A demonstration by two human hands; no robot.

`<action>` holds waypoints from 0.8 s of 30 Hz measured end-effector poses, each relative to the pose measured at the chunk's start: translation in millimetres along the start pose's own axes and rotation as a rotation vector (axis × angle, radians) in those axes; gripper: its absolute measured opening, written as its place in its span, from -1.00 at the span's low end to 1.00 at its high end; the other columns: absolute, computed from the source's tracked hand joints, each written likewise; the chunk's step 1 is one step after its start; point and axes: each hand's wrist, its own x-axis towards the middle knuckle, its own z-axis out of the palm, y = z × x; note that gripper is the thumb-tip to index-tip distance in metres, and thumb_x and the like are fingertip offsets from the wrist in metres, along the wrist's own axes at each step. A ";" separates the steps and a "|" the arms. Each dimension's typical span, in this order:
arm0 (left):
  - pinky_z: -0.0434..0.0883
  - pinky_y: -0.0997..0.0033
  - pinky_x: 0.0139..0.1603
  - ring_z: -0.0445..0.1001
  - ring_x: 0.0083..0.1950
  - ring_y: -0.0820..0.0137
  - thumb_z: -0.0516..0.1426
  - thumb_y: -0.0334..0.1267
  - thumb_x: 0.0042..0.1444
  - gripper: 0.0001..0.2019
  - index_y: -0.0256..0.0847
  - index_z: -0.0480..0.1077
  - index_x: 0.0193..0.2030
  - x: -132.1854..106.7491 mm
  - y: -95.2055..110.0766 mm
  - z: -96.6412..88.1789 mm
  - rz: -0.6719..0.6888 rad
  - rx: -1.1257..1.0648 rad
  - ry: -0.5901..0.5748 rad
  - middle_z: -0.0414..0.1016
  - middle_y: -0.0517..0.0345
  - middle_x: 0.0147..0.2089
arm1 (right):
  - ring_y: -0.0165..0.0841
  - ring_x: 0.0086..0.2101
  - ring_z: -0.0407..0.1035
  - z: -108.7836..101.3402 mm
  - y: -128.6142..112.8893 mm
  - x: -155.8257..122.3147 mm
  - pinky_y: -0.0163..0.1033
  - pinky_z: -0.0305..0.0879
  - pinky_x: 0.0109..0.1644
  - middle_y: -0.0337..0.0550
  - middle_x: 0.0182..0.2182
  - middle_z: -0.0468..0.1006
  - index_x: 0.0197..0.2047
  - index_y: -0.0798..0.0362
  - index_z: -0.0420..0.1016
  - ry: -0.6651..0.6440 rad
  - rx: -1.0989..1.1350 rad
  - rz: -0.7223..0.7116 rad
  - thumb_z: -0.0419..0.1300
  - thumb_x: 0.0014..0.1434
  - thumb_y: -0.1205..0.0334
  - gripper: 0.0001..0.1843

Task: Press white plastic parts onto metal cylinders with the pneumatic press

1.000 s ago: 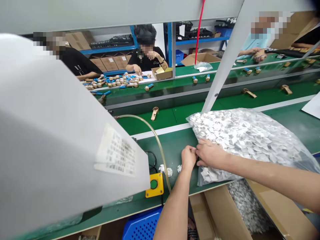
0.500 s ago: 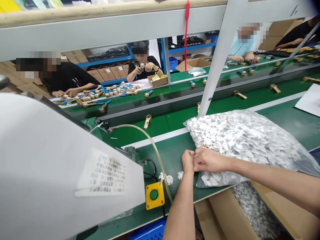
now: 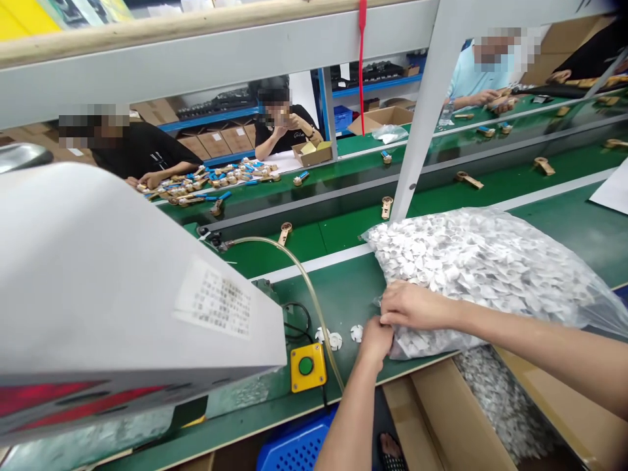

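Note:
A big clear plastic bag (image 3: 490, 268) full of small white plastic parts lies on the green bench (image 3: 343, 288). My left hand (image 3: 375, 340) is closed, pinching the bag's near left corner. My right hand (image 3: 415, 306) sits just above it, fingers closed on the same edge of the bag. The two hands touch each other. Three loose white parts (image 3: 336, 338) lie on the bench just left of my left hand.
A large grey machine housing (image 3: 122, 288) fills the left. A yellow box with a green button (image 3: 308, 366) and a clear hose (image 3: 304, 281) are beside it. Cardboard boxes (image 3: 441, 425) and a blue crate (image 3: 294, 448) stand below. Other people work across the conveyor (image 3: 441, 190) carrying brass parts.
My left hand has dropped lower, toward the bench edge, still on the bag corner. My right hand stays on the bag. The view has shifted slightly.

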 end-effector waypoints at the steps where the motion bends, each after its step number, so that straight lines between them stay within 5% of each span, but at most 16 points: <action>1: 0.47 0.26 -0.26 0.46 -0.23 0.37 0.10 -0.14 0.17 -0.74 -0.24 0.38 -0.09 -2.5 -2.1 -0.2 -0.018 -0.004 -0.018 0.46 0.09 -0.13 | -0.26 -0.28 0.32 -0.4 -3.9 -2.3 -0.20 0.13 -0.13 -0.14 -0.45 0.50 -0.39 0.07 0.47 -0.018 -0.054 -0.008 0.07 0.27 0.16 -0.74; 5: 0.46 0.33 -0.34 0.45 -0.32 0.43 0.09 -0.14 0.18 -0.75 -0.26 0.37 -0.10 -6.0 -3.6 -1.5 -0.084 -0.068 -0.068 0.46 0.12 -0.21 | -0.18 -0.31 0.32 2.6 -17.3 -12.0 -0.11 0.09 -0.14 -0.03 -0.46 0.51 -0.31 0.14 0.48 -0.085 -0.236 -0.003 0.16 0.18 0.19 -0.82; 8: 0.45 0.36 -0.38 0.44 -0.36 0.45 0.07 -0.14 0.20 -0.75 -0.27 0.37 -0.12 -6.2 -2.9 -1.5 -0.077 -0.105 -0.028 0.45 0.14 -0.25 | -0.13 -0.31 0.33 12.7 -22.3 -13.6 -0.04 0.06 -0.11 0.03 -0.47 0.52 -0.39 0.17 0.51 -0.115 -0.311 0.025 0.29 0.04 0.10 -0.74; 11: 0.45 0.35 -0.37 0.44 -0.36 0.45 0.07 -0.13 0.20 -0.76 -0.27 0.37 -0.13 -5.8 -3.7 -0.3 -0.057 -0.107 0.026 0.45 0.15 -0.25 | -0.14 -0.37 0.33 25.0 -22.3 -10.2 -0.01 0.05 -0.13 0.07 -0.55 0.51 -0.50 0.19 0.51 -0.120 -0.319 0.057 0.26 0.05 0.25 -0.81; 15: 0.46 0.32 -0.34 0.45 -0.33 0.43 0.07 -0.13 0.20 -0.76 -0.26 0.37 -0.13 0.2 -5.2 0.9 -0.070 -0.062 0.091 0.46 0.13 -0.23 | -0.22 -0.37 0.34 29.0 -14.1 -9.3 -0.05 0.04 -0.11 -0.05 -0.53 0.54 -0.50 0.12 0.52 -0.120 -0.185 0.004 0.21 0.08 0.32 -0.85; 19: 0.46 0.23 -0.22 0.46 -0.21 0.37 0.08 -0.13 0.18 -0.76 -0.25 0.39 -0.13 11.3 -3.5 1.3 -0.084 -0.001 0.155 0.46 0.09 -0.15 | -0.40 -0.38 0.36 13.2 -1.1 -16.9 -0.23 0.08 -0.06 -0.31 -0.48 0.56 -0.43 -0.01 0.55 -0.112 0.033 -0.073 0.20 0.17 0.20 -0.83; 24: 0.47 0.31 -0.34 0.46 -0.33 0.43 0.07 -0.11 0.20 -0.73 -0.26 0.36 -0.08 15.3 -0.4 4.2 -0.126 0.026 0.124 0.46 0.11 -0.21 | -0.48 -0.38 0.35 -7.0 7.7 -27.1 -0.40 0.16 -0.15 -0.35 -0.49 0.53 -0.39 -0.01 0.56 -0.096 0.195 -0.086 0.16 0.23 0.13 -0.78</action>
